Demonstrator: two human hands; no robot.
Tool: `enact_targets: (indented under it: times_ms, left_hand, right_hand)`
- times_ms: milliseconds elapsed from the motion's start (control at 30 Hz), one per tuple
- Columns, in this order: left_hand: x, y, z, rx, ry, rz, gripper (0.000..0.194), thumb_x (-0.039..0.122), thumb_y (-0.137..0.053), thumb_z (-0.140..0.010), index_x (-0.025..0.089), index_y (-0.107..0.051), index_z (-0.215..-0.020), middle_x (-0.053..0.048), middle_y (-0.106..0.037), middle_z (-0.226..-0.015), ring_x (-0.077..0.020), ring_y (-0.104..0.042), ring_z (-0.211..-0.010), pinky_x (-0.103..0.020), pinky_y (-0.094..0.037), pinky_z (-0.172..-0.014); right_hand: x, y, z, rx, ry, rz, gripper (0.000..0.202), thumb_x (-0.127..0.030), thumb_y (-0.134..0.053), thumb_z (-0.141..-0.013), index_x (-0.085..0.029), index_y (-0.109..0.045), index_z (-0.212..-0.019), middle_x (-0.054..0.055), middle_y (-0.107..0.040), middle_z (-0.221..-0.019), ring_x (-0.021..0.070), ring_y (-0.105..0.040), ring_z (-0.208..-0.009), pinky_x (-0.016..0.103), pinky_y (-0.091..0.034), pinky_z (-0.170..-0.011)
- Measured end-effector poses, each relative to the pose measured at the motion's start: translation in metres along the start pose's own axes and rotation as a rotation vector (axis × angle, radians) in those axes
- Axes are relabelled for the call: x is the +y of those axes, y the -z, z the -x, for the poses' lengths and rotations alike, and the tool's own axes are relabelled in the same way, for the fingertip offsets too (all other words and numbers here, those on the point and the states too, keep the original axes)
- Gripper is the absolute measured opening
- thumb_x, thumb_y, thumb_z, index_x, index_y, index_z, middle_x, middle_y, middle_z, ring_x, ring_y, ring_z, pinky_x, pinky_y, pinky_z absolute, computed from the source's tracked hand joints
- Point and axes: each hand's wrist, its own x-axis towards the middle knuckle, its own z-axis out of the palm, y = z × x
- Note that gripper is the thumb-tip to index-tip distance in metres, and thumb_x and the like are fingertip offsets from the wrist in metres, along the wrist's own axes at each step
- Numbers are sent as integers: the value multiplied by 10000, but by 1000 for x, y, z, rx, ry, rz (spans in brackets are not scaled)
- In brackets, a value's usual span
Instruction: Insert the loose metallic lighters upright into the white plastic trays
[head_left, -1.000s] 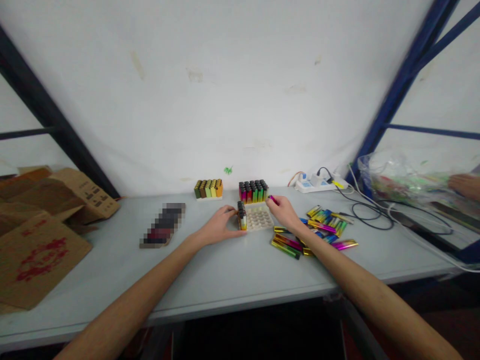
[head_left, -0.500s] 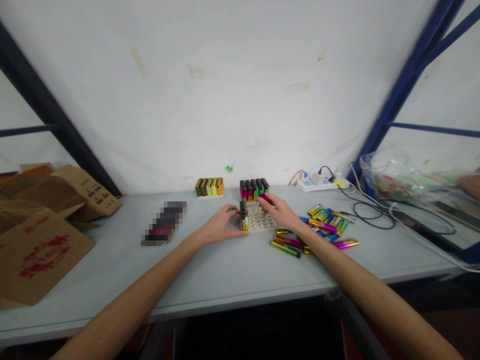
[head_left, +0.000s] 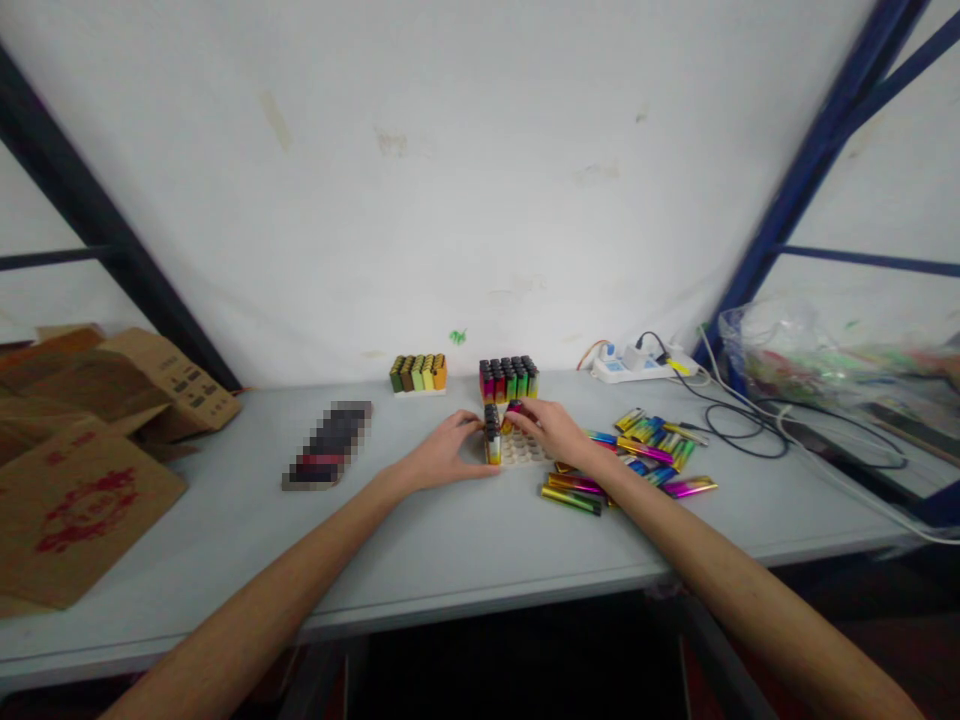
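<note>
A white tray with round holes (head_left: pixel 523 453) lies on the table in front of me. Along its left side stands a row of lighters (head_left: pixel 492 437) with black tops. My left hand (head_left: pixel 448 452) is wrapped round the ends of this row, thumb at the near end and fingers at the far end. Between the fingertips of my right hand (head_left: pixel 547 425) is a magenta and gold lighter (head_left: pixel 512 415), upright over the tray just right of the row. Several shiny coloured lighters (head_left: pixel 645 450) lie in a loose pile under and beyond my right forearm.
Two filled lighter trays, one yellow-green (head_left: pixel 418 374) and one multicoloured (head_left: pixel 509 380), stand near the wall. A pixelated dark object (head_left: pixel 330 445) lies left. Cardboard boxes (head_left: pixel 97 480) fill the far left. A power strip (head_left: pixel 643 364), cables and a plastic bag (head_left: pixel 780 345) are right.
My right hand has moved slightly left and down with the magenta lighter, bringing it close to the row. The row and my left hand have shifted slightly right.
</note>
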Motion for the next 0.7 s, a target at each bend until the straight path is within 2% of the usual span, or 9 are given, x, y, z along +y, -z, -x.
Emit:
enact_targets:
  times_ms: [267,567,700]
  left_hand:
    - [0,0,0,3,-6,8,668,647,-786,-743,201,-667,-1227,-117,-607,-1260,-327,-614,-1187,-490,-490,-1114]
    - [2,2,0,-13,7,5,668,652,-776,-752,191,-665,-1223,-120,-601,-1267,-332,-606,-1202,-489,-484,-1118]
    - [3,2,0,-8,3,8,657,648,-780,-751,194,-669,-1213,-120,-603,-1264,-328,-609,-1194,-491,-481,-1121]
  right_hand:
    - [8,-8,-3,-58,131,69,202,-319,-512,-1050,-178,-589,-927,65,-651,-881,185,-571,-786,285,-444,-747]
    - [7,-7,-6,-117,97,177,132,-255,-574,-1022,-142,-633,-990,98,-669,-932,205,-598,-869,302,-458,-811]
    - [11,-13,-5,-154,83,240,182,-280,-544,-1039,-138,-656,-1027,112,-661,-980,214,-599,-923,306,-450,-838]
